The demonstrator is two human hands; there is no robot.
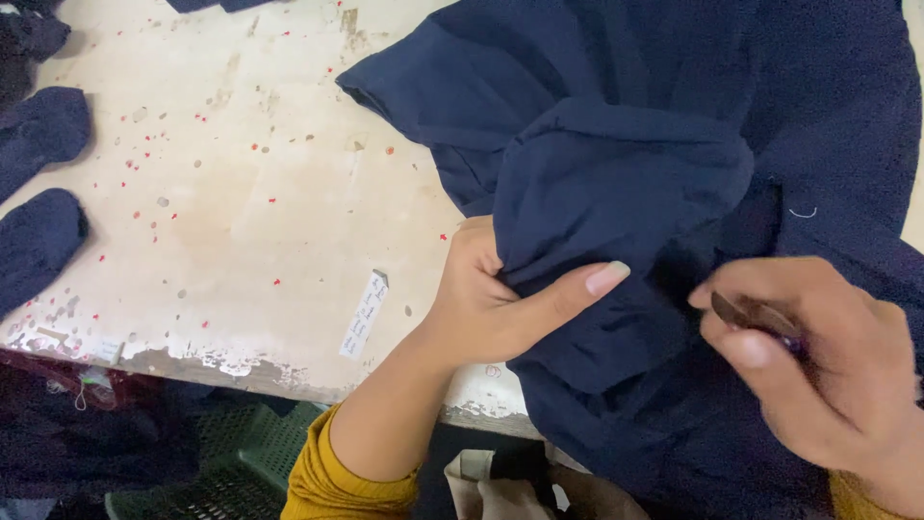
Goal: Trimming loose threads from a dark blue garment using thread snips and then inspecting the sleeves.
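A dark navy garment [654, 173] lies bunched over the right side of a worn white table [241, 202]. My left hand [491, 308] pinches a fold of the navy cloth, thumb on top. My right hand [818, 356] hovers over the cloth at the lower right and grips a small dark metal tool [746, 313], likely a thread snipper, its tip pointing left towards the fold. A short white thread [804, 212] sits on the cloth above my right hand.
Navy fabric pieces [38, 241] lie at the table's left edge. A small white paper label [364, 316] rests near the front edge. A green plastic crate [241, 462] stands below the table. The tabletop is speckled with red flecks.
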